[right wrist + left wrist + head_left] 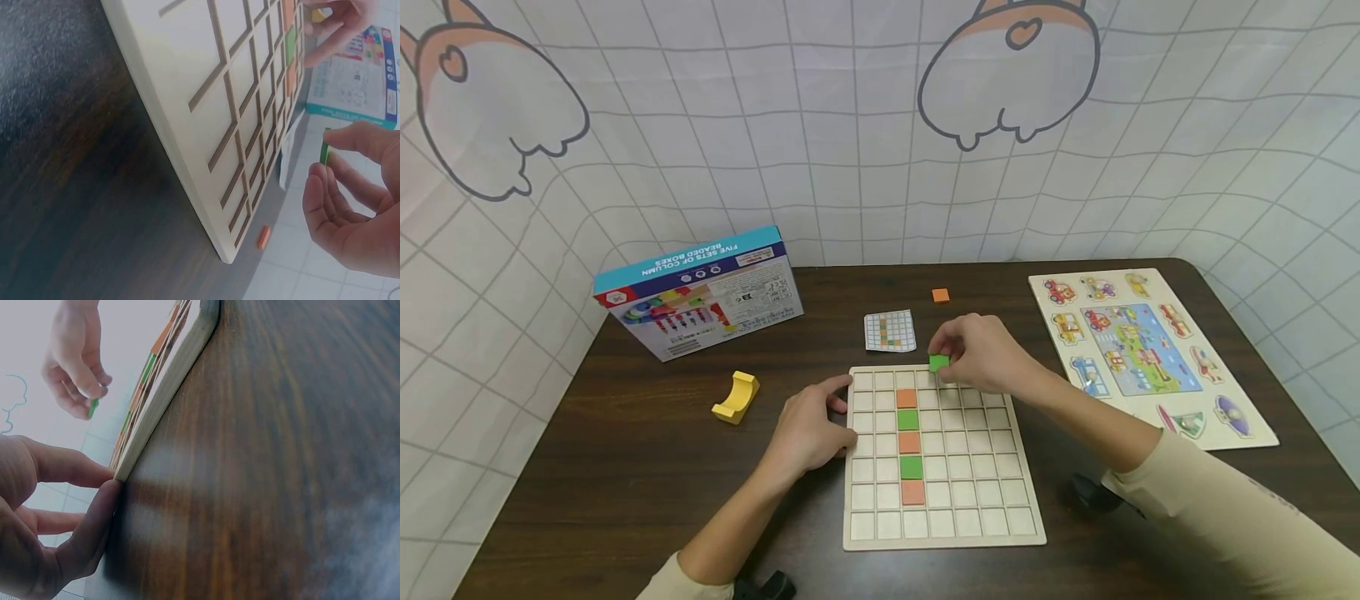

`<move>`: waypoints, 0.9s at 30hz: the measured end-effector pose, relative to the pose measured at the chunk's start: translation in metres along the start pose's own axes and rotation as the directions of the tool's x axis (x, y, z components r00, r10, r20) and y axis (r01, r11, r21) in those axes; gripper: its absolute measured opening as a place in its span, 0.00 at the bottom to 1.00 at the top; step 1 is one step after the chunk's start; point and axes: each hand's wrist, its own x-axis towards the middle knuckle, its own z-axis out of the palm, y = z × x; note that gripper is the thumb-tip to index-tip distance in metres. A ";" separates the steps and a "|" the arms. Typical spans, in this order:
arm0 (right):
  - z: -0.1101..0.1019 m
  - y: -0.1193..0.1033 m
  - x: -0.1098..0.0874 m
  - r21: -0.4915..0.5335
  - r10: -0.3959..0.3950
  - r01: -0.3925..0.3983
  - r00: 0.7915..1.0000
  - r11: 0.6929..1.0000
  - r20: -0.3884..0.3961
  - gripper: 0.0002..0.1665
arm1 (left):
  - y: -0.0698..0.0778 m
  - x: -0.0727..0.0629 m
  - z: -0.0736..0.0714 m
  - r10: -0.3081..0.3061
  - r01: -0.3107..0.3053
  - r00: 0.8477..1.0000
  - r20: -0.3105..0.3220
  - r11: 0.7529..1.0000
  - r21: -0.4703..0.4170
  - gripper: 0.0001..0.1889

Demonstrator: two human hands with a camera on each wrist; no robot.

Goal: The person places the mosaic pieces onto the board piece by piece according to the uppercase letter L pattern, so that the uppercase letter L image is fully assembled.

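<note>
My right hand (983, 354) pinches a small green square tile (938, 362) between thumb and fingers, over the far edge of a pale wooden grid board (868, 542). In the right wrist view the tile (325, 150) is held edge-on, raised above the board. One column of the grid holds alternating orange tiles (907, 398) and green tiles (910, 467). At the board's left edge, my left hand (805, 429) rests its thumb and index fingertips against the rim, near the far corner. The left wrist view shows those fingertips (103, 478) close together at the wood.
Beyond the board lie a pattern card (891, 332) and a loose orange tile (940, 296). A yellow curved block (736, 397) is at left, with a toy box (715, 292) behind it. A picture puzzle board (1150, 350) lies at right beside my forearm.
</note>
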 end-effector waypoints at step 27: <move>0.003 -0.008 -0.016 -0.002 -0.006 0.006 1.000 1.000 0.027 0.13 | 0.000 0.001 0.000 -0.006 0.006 1.000 0.004 1.000 0.000 0.42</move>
